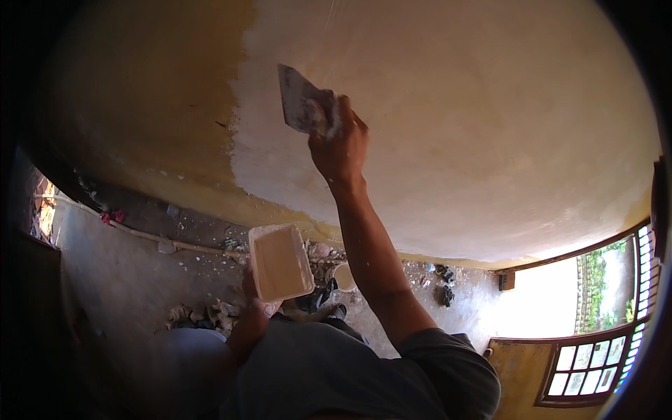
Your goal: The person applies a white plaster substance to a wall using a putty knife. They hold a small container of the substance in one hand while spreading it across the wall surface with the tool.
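while right hand (341, 143) fingers clench putty knife (299, 106) flat on wall (490, 140), left hand (255, 304) grips putty tray (280, 262); spreading step; next stroke likely needs even pressure toward bare yellow patch (161, 91).

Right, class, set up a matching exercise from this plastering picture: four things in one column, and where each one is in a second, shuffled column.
Things:
1. putty knife
2. plaster tray
3. window grille
4. small bucket

Places:
A. on the floor at the foot of the wall
B. in the right hand, against the wall
C. at the lower right of the picture
D. on the left hand, held below the wall

Pairs: 1-B, 2-D, 3-C, 4-A
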The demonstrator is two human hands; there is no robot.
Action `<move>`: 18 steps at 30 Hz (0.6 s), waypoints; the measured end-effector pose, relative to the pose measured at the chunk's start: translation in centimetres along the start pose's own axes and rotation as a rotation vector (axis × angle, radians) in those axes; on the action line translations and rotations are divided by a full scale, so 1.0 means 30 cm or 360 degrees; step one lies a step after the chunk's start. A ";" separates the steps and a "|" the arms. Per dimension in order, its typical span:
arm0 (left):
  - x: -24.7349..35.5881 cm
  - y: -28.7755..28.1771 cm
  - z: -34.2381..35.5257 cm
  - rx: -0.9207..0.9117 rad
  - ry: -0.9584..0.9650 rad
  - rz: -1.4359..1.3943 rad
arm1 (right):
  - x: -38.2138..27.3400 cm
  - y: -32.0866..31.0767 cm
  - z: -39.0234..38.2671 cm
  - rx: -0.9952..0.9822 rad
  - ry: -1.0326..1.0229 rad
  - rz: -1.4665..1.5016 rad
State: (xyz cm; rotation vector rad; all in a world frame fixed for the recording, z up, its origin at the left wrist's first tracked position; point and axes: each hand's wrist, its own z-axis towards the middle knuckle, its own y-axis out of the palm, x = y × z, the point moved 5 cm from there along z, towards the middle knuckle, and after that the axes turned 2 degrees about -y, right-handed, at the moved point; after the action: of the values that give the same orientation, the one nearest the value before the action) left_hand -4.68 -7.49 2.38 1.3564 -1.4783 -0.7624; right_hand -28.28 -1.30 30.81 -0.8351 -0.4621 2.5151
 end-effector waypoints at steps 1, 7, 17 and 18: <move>-0.002 -0.003 0.004 -0.0012 -0.0002 0.0005 | -0.002 0.047 0.036 -0.0153 0.0031 -0.0042; -0.004 -0.242 0.071 -0.0004 0.0211 0.0341 | 0.311 -0.413 -0.049 0.1144 0.0517 0.0802; 0.028 0.020 0.002 -0.0020 0.0031 0.0030 | 0.234 0.210 -0.230 -0.0344 0.0150 -0.0310; 0.041 0.017 0.001 0.0003 0.0061 0.0031 | 0.257 0.113 -0.219 -0.0050 0.0185 -0.0155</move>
State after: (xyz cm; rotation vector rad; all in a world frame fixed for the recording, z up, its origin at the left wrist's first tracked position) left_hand -4.83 -8.58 3.12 1.3493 -1.4602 -0.7191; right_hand -30.72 0.87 20.65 -0.9415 -0.4927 2.3615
